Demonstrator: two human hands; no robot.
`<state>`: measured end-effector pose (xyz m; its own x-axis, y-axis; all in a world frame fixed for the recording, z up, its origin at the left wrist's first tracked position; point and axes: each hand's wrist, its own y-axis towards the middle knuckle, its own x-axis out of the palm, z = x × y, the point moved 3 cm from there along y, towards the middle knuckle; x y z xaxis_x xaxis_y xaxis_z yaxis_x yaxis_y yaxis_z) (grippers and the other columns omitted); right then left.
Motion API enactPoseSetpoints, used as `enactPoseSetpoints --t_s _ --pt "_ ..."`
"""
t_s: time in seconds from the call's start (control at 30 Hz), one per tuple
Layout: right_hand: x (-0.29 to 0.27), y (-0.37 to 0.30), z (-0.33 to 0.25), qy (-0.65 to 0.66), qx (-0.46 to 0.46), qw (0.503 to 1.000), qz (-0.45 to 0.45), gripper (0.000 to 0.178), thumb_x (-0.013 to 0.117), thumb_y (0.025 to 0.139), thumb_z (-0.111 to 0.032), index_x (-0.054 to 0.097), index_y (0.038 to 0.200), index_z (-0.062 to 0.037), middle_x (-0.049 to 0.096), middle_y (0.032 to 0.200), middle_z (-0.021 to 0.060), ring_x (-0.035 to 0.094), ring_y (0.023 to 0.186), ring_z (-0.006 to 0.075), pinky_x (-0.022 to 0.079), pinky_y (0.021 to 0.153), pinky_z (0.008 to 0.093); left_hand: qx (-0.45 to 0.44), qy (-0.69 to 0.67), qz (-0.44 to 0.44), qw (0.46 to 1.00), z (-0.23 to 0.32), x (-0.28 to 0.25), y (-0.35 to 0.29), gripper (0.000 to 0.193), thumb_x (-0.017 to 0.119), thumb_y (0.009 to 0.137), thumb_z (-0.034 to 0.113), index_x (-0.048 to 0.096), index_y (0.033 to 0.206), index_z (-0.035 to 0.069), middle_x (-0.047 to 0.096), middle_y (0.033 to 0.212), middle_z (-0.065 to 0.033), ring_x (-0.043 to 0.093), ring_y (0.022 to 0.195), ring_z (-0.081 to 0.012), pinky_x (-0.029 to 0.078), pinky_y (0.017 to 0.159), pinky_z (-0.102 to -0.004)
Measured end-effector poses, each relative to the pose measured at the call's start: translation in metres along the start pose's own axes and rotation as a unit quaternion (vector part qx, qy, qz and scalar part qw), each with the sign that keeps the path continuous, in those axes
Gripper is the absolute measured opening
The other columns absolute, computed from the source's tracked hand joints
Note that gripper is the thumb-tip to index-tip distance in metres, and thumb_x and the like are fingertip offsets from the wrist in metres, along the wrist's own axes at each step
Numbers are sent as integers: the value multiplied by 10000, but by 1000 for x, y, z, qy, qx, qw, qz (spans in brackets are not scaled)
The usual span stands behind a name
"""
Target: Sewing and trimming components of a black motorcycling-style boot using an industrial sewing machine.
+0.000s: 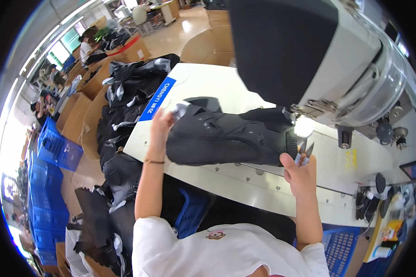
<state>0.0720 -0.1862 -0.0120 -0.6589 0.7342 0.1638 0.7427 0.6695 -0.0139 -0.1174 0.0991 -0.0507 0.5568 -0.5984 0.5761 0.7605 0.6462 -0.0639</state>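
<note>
I see my left hand gripping the far end of the black padded garment lying on the bench under the sewing machine, my right hand pinching thread snips beside its cuff, trimming apparently unfinished.

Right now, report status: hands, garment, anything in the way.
Left hand gripping the black garment at its far end. Right hand holding thread snips at the near end. Garment flat on white table, sewing machine close above.
</note>
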Motion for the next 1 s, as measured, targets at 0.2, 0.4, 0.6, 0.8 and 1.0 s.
enactPoseSetpoints --t_s 0.2,0.4,0.6,0.8,1.0 --pt "11 4 -10 -84 -5 996 -36 367 743 667 -233 420 540 -114 371 477 -104 306 454 12 249 418 183 124 498 66 856 45 56 -50 446 439 863 364 528 1060 -26 523 1109 -98 487 1026 -176 351 880 -262" --pt "4 3 16 32 71 996 -32 356 735 677 -223 424 534 -127 390 482 -95 331 436 7 257 403 182 42 277 -107 954 36 85 -55 477 607 748 102 418 1152 -65 535 1071 -101 516 972 -151 411 835 -261" --pt "5 9 33 92 22 995 -1 321 734 673 -168 432 573 -130 382 498 -90 321 420 6 235 383 182 55 411 -94 905 33 79 -55 595 654 736 131 355 1223 -38 509 1125 -72 491 1023 -160 387 854 -258" --pt "-6 12 9 -19 -45 995 -87 231 679 730 -211 521 637 -70 437 547 -77 395 508 10 316 451 183 210 757 11 619 51 109 -70 888 723 652 259 198 1301 -45 383 1251 -223 355 1190 -307 281 963 -384" --pt "-6 25 1 -56 -20 991 -118 253 573 814 -241 515 646 -62 403 519 -65 359 477 25 310 442 206 194 798 -349 452 -13 207 -65 1006 708 586 419 179 1290 -69 174 1334 -261 140 1249 -430 197 998 -473"
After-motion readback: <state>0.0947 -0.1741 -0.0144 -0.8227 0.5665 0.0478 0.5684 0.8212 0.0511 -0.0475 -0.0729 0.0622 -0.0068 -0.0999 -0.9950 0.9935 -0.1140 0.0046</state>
